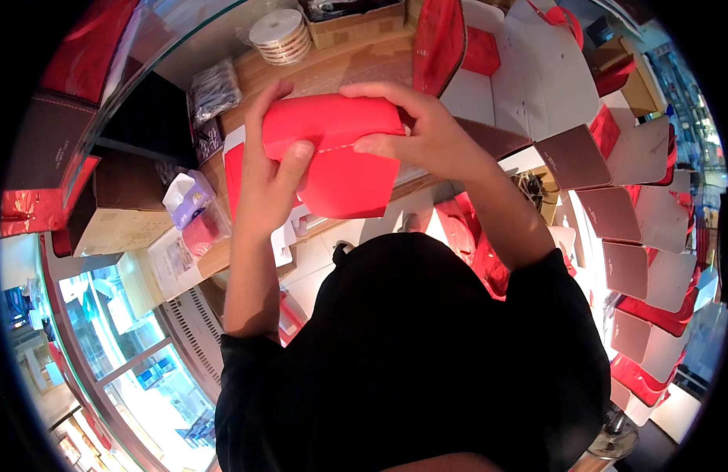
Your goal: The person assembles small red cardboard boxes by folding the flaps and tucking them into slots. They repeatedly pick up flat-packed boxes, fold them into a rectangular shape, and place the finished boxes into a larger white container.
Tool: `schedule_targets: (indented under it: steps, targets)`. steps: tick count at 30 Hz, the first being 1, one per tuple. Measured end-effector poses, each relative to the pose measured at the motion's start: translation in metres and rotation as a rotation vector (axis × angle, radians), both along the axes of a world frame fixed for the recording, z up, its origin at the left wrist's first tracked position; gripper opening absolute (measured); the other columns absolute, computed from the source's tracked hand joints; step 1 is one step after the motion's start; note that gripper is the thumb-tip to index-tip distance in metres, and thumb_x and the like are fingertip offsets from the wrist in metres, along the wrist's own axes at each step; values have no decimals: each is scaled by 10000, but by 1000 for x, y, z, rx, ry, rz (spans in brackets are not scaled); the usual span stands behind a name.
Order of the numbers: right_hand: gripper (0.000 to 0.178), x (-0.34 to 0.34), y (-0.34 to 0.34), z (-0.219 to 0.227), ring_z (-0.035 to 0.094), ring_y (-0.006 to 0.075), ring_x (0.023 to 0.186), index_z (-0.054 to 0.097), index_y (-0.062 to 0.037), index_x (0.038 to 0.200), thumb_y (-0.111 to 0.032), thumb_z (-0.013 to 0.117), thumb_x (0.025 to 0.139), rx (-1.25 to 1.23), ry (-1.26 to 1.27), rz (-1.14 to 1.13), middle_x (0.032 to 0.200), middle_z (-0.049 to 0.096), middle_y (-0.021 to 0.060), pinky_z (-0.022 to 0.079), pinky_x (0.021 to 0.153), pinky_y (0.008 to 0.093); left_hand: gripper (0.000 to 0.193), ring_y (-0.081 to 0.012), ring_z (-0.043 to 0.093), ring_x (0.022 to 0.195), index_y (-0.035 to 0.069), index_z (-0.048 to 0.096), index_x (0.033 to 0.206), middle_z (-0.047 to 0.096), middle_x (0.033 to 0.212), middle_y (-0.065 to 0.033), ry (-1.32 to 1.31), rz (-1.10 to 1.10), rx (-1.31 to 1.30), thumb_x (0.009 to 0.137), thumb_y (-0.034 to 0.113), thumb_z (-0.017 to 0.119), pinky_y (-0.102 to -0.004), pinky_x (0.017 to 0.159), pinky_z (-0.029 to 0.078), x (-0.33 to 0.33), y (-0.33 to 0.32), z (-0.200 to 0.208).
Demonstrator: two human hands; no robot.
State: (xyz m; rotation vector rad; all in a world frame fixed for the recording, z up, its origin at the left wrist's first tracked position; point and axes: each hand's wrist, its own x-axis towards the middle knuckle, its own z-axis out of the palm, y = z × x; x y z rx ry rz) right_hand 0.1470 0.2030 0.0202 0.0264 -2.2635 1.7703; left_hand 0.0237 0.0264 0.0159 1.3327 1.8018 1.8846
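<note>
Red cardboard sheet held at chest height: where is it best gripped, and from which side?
By its two short ends, one from each side, as the left hand and right hand do now. The red cardboard sheet is wide, thin and creased along a fold line; thumbs in front and fingers over the top edge probably keep it from buckling.

A ribbon spool (pixel 280 33), tissue box (pixel 188 198) and brown cards (pixel 610 212) lie around.

Bench (pixel 332 67) crowded. Ribbon spool (pixel 281 35) + carton (pixel 356 22) block far edge. Tissue box (pixel 189 197) + brown box (pixel 124 208) crowd left. Flat box blanks (pixel 615 212) fill right. Only free gap: bare wood strip btwn spool & red card (pixel 336 153).
</note>
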Motion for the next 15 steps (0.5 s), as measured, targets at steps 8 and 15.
schedule_targets:
  steps: [8, 15]
  targets:
    - [628, -2, 9, 7, 516, 184, 1090, 459, -70, 1298, -209, 721, 745, 307, -21, 101, 1196, 531, 119, 430, 902, 300, 684, -251, 495, 1131, 7, 341, 1336, 453, 1285, -166, 74, 7, -161, 798, 238, 694, -342, 936, 412, -5, -1, -6]
    - [563, -13, 8, 27, 542, 158, 1031, 444, -92, 1310, -269, 647, 815, 130, -157, 51, 1137, 566, 101, 436, 877, 285, 626, -293, 502, 1142, -7, 383, 1308, 470, 1282, -183, 169, 157, -87, 857, 376, 586, -371, 950, 398, -8, 4, -9]
